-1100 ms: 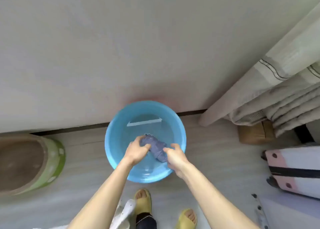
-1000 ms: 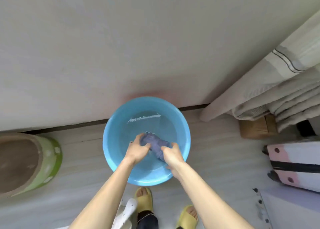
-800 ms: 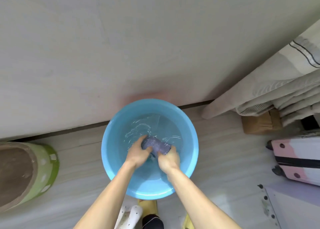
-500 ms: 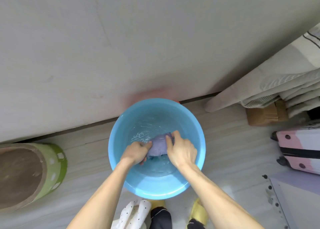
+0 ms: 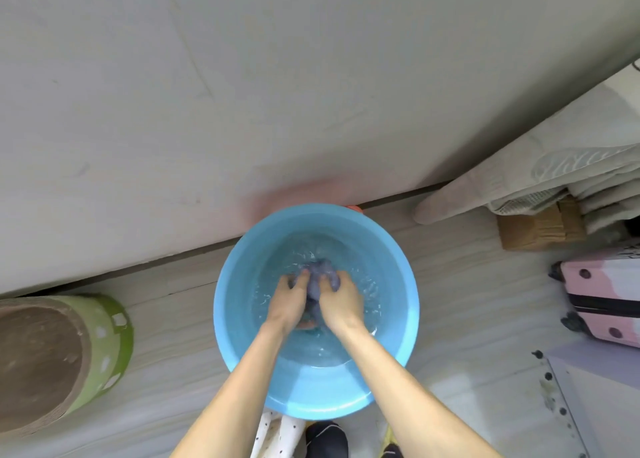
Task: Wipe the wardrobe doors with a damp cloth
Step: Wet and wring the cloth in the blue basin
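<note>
The left hand (image 5: 289,301) and right hand (image 5: 342,303) are together, both gripping the bunched blue-grey cloth (image 5: 320,275) in the water at the centre of the blue basin (image 5: 239,346). The wardrobe door (image 5: 242,93) stands just behind the basin. A green cylinder (image 5: 107,339) is to the left of the basin and a pink suitcase (image 5: 602,298) to its right.

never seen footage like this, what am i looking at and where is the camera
There is no machine here. This is one picture from a camera worn on a person's head, looking down along their bare arms. A blue basin of water stands on the pale floor, close to a large light panel that is probably the wardrobe door. The left hand and right hand both grip a bunched purple-grey cloth in the water, apparently wetting it. A green cylinder stands at the left, with a pink suitcase and a curtain at the right.
</note>
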